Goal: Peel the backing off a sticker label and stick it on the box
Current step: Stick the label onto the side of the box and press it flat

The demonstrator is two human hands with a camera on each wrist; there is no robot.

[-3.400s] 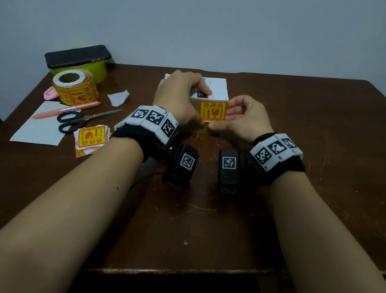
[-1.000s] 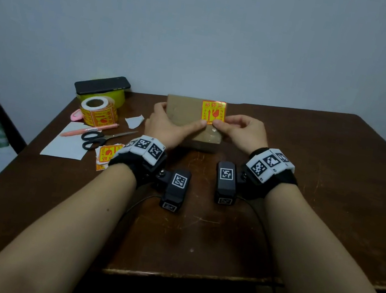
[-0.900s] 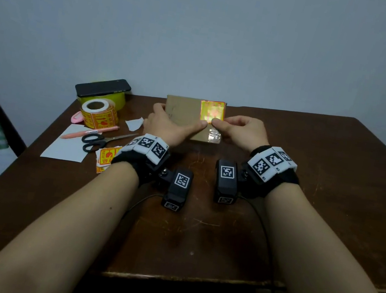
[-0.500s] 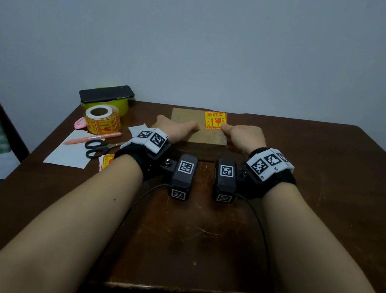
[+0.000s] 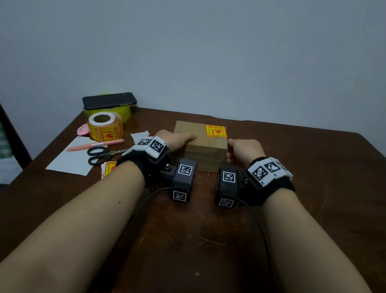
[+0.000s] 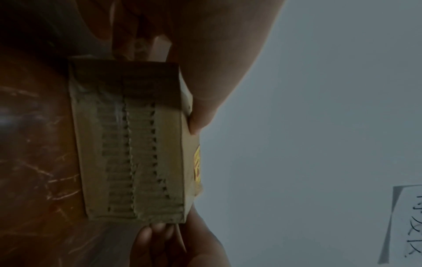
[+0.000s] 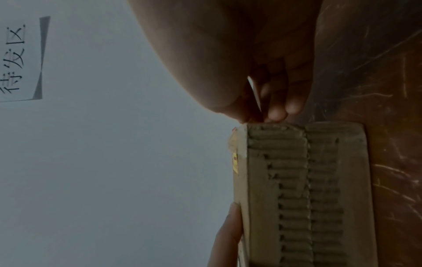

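A brown cardboard box (image 5: 199, 147) lies flat on the dark wooden table (image 5: 197, 236). A yellow-and-red sticker label (image 5: 215, 131) is stuck on its top face near the far right corner. My left hand (image 5: 175, 139) grips the box's left end, with the thumb (image 6: 203, 108) on top. My right hand (image 5: 243, 149) is at the right end, curled fingertips (image 7: 276, 113) against the side. A thin white slip (image 7: 254, 92), seen edge-on, is pinched between its thumb and fingers. The corrugated near face (image 6: 130, 140) faces both wrist cameras.
Left of the box are a roll of labels (image 5: 104, 126), a phone on a yellow container (image 5: 109, 100), scissors (image 5: 102, 153), a pink pen (image 5: 95, 145), a white sheet (image 5: 72, 162), loose stickers (image 5: 109, 168) and a paper scrap (image 5: 140, 136). A wall stands close behind.
The box went from tilted up toward me to lying flat on the table. Both hands slid off the sticker to the box's two ends.
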